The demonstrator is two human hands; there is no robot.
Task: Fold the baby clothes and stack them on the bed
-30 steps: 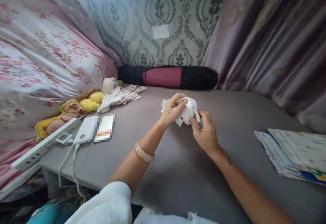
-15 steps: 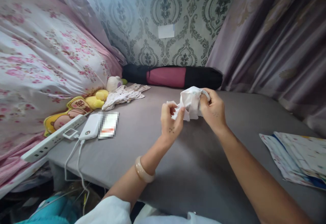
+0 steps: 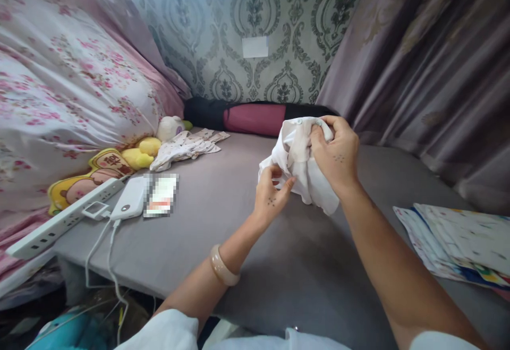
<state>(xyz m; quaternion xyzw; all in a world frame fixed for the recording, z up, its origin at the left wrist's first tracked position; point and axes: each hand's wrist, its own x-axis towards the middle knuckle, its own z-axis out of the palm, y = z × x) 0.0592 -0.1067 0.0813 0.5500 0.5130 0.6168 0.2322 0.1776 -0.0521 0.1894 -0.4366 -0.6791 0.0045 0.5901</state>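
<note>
1. The long roll, black with a maroon middle, lies along the foot of the patterned wall.
2. The white cloth is in front of the roll, toward its right end, and hides part of it. It hangs crumpled over the grey surface; whether its lower edge touches there, I cannot tell.
3. The right hand, in front of the roll's right end, pinches the cloth's upper edge, thumb on the near side.
4. The left hand, nearer the wearer than the roll's middle, is at the cloth's lower left with fingers curled and thumb apart from them; I cannot tell whether it grips.
5. The spotted garment lies just in front of the roll's left end.
6. Farther left of the roll and nearer the wearer are a white power bank and a power strip.
7. The stack of folded cloths lies well right of the roll, also nearer the wearer.
</note>
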